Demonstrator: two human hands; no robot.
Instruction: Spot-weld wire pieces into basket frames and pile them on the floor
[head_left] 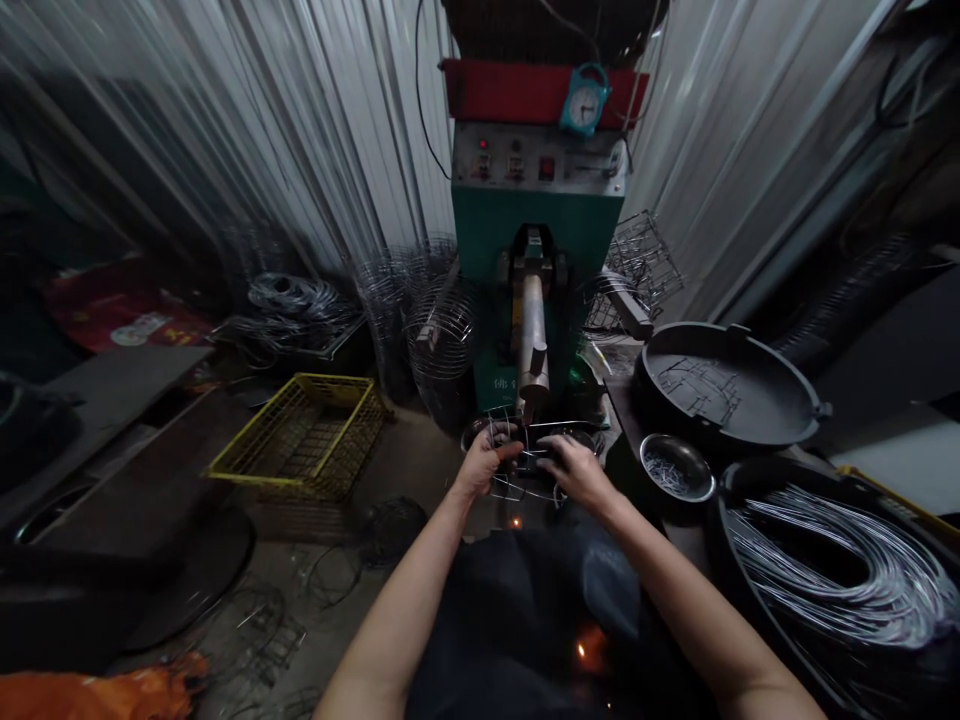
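Right below the electrode arm (pixel 532 325) of a green spot welder (pixel 484 225), both my hands grip a thin wire frame (pixel 507 490). My left hand (pixel 481 466) is closed on its left side, with the thumb pointing inward. My right hand (pixel 579 472) pinches the frame's right side, fingertips near the electrode tip. Wires cross between the hands, but their exact joints are too dark and small to make out. Bright sparks (pixel 516 522) glow just under the frame, and another spark (pixel 581 650) shows in front of my dark apron (pixel 510 610).
To the right stand a large round pan (pixel 765 400) with bent wire pieces, a metal bowl (pixel 677 468) of short pins and a tub (pixel 731 560) of curved wires. A yellow wire basket (pixel 300 480) stands left. Wire rings (pixel 442 330) hang beside the welder; loose wire litters the floor.
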